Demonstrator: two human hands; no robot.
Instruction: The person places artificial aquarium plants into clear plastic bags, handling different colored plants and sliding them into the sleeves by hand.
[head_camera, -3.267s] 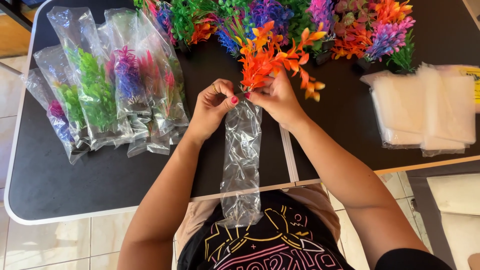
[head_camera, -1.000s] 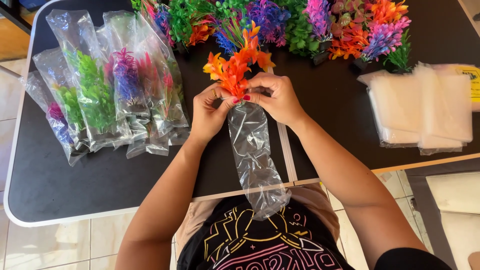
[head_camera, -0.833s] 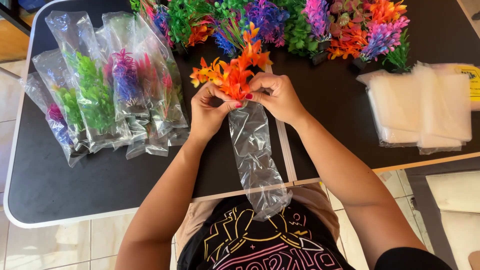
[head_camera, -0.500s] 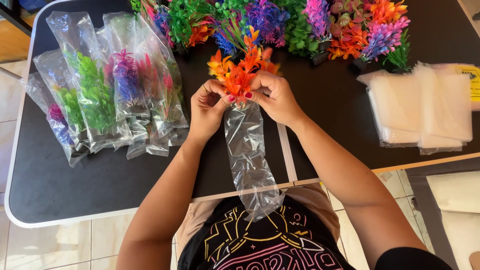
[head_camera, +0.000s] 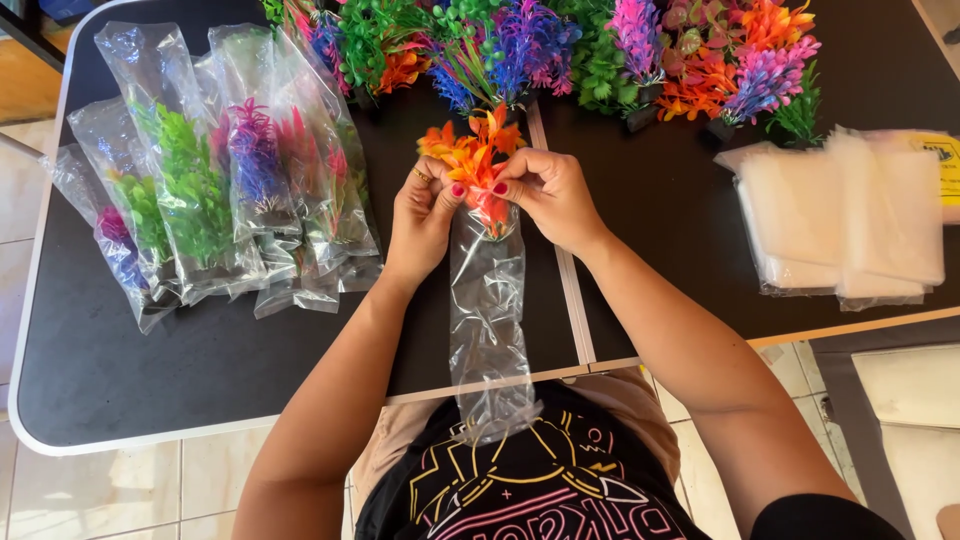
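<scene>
both hands meet at the mouth of a narrow clear plastic bag (head_camera: 487, 310): the left hand (head_camera: 422, 215) has its grip closed, pinching the bag's rim on one side, and the right hand (head_camera: 548, 195) is closed on the other side, fingertips on the rim and on the orange plastic plant (head_camera: 473, 160). the plant's lower end sits just inside the opening, most of its leaves above the rim, and the rest of the bag trails limp off the tabletop (head_camera: 200, 370) edge toward the person's lap.

as i judge it, the bagging of this one is barely begun. off to the left lies a pile of bagged plants (head_camera: 215, 195), already done; along the far edge a row of loose plants (head_camera: 560, 45) waits, and a stack of empty bags (head_camera: 850, 215) lies to the right.

half a second ago the orange plant stood a touch higher; it has since sunk a little into the bag, and the hands have scarcely moved.
</scene>
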